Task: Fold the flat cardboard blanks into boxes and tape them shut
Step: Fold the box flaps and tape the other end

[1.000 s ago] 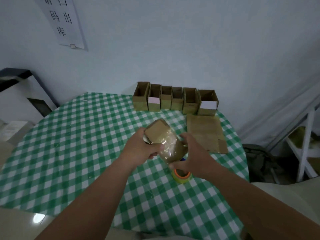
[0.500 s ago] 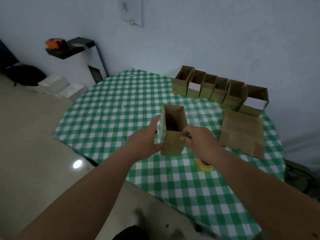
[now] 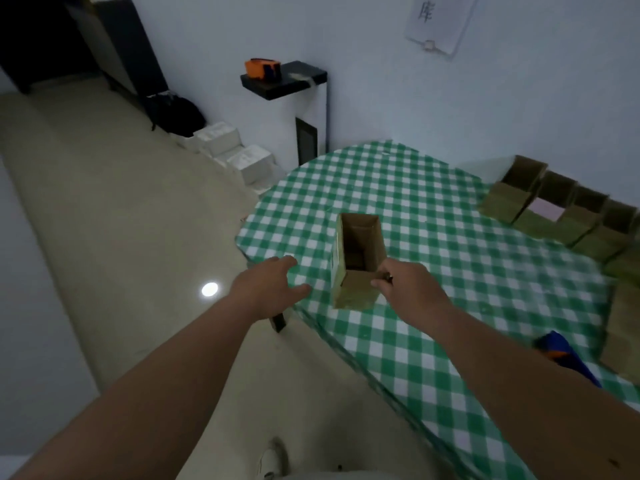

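the cardboard box [image 3: 356, 261] stood upright on the green checked table [image 3: 433, 237], near its left edge, mouth open to the ceiling. a second before it had been tipped up in both hands with its taped bottom showing; half a second before it was already down between them. now the left hand [image 3: 268, 285] had come off it, fingers spread and loose, hovering just beside the box over the table edge and holding nothing. the right hand [image 3: 403, 285] was at the box's near right corner, fingers curled against the rim, seemingly pinching it, with something small and dark at the fingertips that was too blurred to name.

that read as a bottom finished and a box being parked. the row of open boxes [image 3: 554, 213] sat well apart by the far wall, so this one looked bound for that line. the view had swung left, leaving flat blanks [image 3: 623, 327] barely visible at the right edge beside something blue and orange [image 3: 554, 348]. next blank, probably.
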